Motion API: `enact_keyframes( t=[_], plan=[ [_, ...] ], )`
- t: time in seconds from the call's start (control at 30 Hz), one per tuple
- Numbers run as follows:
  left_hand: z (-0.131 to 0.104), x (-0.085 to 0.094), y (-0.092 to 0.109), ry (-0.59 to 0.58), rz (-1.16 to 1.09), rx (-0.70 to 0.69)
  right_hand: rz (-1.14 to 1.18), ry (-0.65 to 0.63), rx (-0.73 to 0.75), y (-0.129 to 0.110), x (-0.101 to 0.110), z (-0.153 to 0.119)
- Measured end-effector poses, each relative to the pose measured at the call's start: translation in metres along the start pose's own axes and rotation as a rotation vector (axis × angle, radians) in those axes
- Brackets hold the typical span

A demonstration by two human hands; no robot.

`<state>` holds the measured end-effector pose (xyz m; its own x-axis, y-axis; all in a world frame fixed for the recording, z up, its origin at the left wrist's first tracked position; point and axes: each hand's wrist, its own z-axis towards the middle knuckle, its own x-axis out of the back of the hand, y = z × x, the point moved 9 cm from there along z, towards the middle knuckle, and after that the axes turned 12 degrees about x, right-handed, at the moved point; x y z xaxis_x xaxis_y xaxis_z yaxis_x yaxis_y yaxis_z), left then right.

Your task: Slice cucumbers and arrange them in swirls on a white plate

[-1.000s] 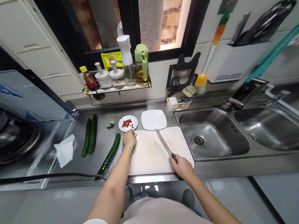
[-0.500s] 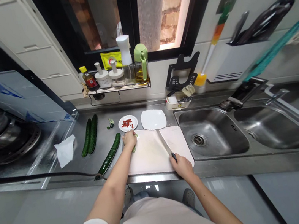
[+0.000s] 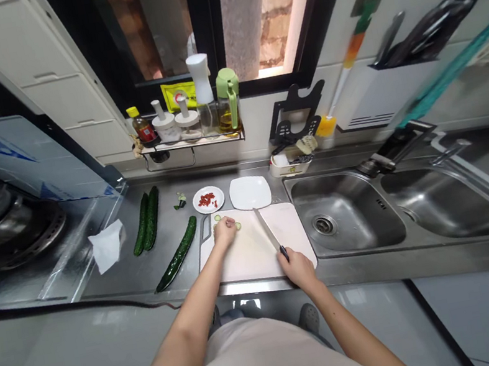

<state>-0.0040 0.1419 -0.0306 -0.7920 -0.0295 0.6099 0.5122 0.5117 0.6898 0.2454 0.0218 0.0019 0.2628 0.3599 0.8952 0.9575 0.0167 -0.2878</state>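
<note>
My right hand (image 3: 297,265) is closed round the black handle of a kitchen knife (image 3: 268,229), its blade lying over the white cutting board (image 3: 262,255) and pointing away from me. Over the board's left part, the fingers of my left hand (image 3: 225,234) pinch a small cucumber slice (image 3: 237,226). Another pale green piece (image 3: 217,218) lies on the board just beyond that hand. A whole cucumber (image 3: 176,255) rests to the left of the board. Behind the board stand a white plate (image 3: 250,193) and a small dish (image 3: 196,204) of chopped red pieces.
Two more cucumbers (image 3: 147,220) lie farther left, near a white paper towel (image 3: 107,248). Green scraps (image 3: 180,202) sit behind the board. To the right is a double steel sink (image 3: 352,233). A rack (image 3: 193,144) with bottles and jars hangs below the window.
My left hand has shifted right and slightly toward me, onto the board, with the slice at its fingertips. The board's grey handle slot now shows. My right hand and the knife have barely moved.
</note>
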Motion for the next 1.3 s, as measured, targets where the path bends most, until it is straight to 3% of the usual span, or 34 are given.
enact_keyframes(
  t=[0.23, 0.57, 0.93, 1.3],
  plan=[
    [-0.021, -0.016, -0.005, -0.001, 0.017, -0.029, -0.016, -0.013, 0.019, -0.002, 0.003, -0.001],
    [-0.036, -0.016, 0.014, 0.110, 0.364, -0.166, -0.021, -0.039, 0.024, -0.004, 0.006, -0.001],
    [-0.020, -0.007, 0.010, 0.055, 0.384, -0.127, 0.005, -0.003, 0.101, 0.000, 0.022, -0.020],
    [-0.011, -0.009, 0.010, 0.051, 0.410, -0.088, -0.089, -0.111, 0.164, -0.018, 0.022, -0.039]
  ],
)
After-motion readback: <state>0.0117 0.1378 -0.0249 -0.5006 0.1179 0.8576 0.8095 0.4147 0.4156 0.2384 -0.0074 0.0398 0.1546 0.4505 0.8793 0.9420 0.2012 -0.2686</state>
